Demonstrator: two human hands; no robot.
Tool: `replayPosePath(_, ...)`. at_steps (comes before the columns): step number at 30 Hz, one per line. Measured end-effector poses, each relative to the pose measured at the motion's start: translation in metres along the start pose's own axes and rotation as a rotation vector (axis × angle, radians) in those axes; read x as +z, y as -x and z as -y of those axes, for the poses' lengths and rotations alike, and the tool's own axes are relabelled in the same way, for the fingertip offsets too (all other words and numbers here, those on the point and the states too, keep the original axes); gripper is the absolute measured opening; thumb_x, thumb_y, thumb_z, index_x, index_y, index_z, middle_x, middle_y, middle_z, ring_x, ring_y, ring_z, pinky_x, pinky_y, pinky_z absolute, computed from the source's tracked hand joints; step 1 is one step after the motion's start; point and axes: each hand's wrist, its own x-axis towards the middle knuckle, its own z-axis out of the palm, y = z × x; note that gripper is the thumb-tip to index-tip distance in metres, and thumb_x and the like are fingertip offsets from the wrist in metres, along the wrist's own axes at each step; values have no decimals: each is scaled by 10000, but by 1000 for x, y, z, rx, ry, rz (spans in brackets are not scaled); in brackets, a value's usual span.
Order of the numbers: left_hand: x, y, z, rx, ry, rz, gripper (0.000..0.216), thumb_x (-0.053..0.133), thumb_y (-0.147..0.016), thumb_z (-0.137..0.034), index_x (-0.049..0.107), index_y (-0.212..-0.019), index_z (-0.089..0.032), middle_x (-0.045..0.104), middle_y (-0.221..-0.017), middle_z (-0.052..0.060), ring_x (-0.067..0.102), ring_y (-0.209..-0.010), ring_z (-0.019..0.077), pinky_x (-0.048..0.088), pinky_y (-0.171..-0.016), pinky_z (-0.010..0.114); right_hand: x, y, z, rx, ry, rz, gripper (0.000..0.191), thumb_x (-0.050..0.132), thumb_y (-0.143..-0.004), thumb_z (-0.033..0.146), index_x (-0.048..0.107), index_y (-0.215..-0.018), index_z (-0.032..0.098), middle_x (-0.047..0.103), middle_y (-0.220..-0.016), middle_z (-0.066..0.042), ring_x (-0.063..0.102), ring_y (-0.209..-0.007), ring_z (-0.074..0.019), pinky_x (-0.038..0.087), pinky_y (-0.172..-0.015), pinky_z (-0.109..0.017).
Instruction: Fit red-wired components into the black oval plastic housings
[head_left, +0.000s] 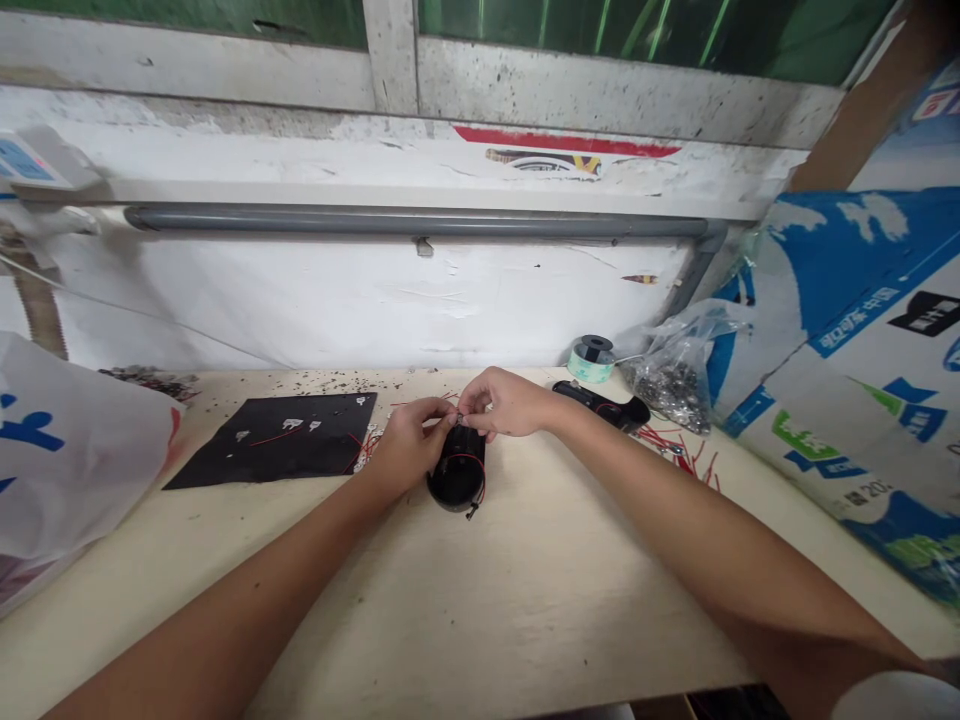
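Observation:
A black, rounded plastic housing (456,482) lies on the table between my hands, its hollow side facing me. One thin red wire (482,470) runs across it and down its right side. My left hand (411,440) is closed at the housing's far end, thumb and forefinger pinched together. Opposite it, my right hand (504,403) pinches at the same spot, the fingertips of both hands almost touching. Something small and metallic seems to sit between the fingertips, too small to name.
A black sheet (277,440) with small white parts lies left. To the right are another black housing (600,405), loose red wires (701,462), a green tape roll (590,360) and a clear bag of metal parts (671,385). A large printed package (862,380) borders the right side.

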Motion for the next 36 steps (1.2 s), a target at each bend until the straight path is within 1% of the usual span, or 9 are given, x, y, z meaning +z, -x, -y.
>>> replayPosePath(4,1,0,2,30,0,-5,235,563,-896,-285,736,-902,-127,771,-931,105,713,-855,216,581,-739,297,0,2,4,-40,105,3,101,607,-836,226,650,-770,163,598,-644,14,589,-536,-120,467,-514,-234)
replayPosePath(7,2,0,4,38,20,-23,229,571,-887,-280,745,-897,-132,778,-936,105,721,-862,224,584,-713,295,-1,3,7,-108,252,-37,90,588,-820,177,655,-763,160,603,-634,17,556,-542,-108,403,-528,-233)
replayPosePath(9,2,0,4,44,27,-36,224,579,-885,-277,751,-895,-135,781,-933,102,724,-855,224,583,-711,295,-2,4,9,-134,316,-60,83,589,-804,151,658,-758,157,605,-635,16,542,-552,-105,382,-537,-236)
replayPosePath(11,2,0,5,47,30,-39,223,589,-887,-282,757,-896,-136,784,-923,98,724,-838,219,581,-724,296,-2,4,8,-116,288,-45,83,588,-811,165,656,-764,157,601,-633,15,550,-547,-108,384,-528,-235)
replayPosePath(15,1,0,4,32,27,-35,233,593,-894,-293,760,-898,-131,785,-907,94,723,-818,213,580,-724,294,-2,2,2,-56,141,-4,95,590,-833,221,649,-787,164,601,-649,10,586,-519,-124,419,-486,-231)
replayPosePath(20,1,0,2,29,34,-40,219,606,-889,-288,760,-896,-133,784,-894,88,721,-802,208,587,-723,294,-2,2,2,-76,156,-15,77,614,-823,216,651,-778,165,604,-644,6,603,-515,-131,419,-458,-220)
replayPosePath(25,1,-1,4,32,51,-30,226,600,-900,-293,766,-889,-140,786,-868,81,721,-799,208,583,-759,309,-3,1,2,-38,95,0,116,614,-846,245,650,-773,161,614,-647,-3,610,-526,-135,475,-479,-233)
replayPosePath(31,2,-1,8,63,31,-48,237,594,-894,-297,768,-903,-135,785,-899,94,718,-799,208,579,-735,301,-1,1,2,-64,142,-19,84,615,-833,195,639,-759,163,601,-626,11,611,-517,-129,433,-455,-213)
replayPosePath(36,1,-1,5,8,31,-18,290,574,-909,-344,760,-924,-123,779,-873,96,709,-807,220,568,-749,313,-2,0,2,-58,144,-53,53,666,-828,208,656,-805,161,615,-616,14,616,-498,-126,446,-461,-214)
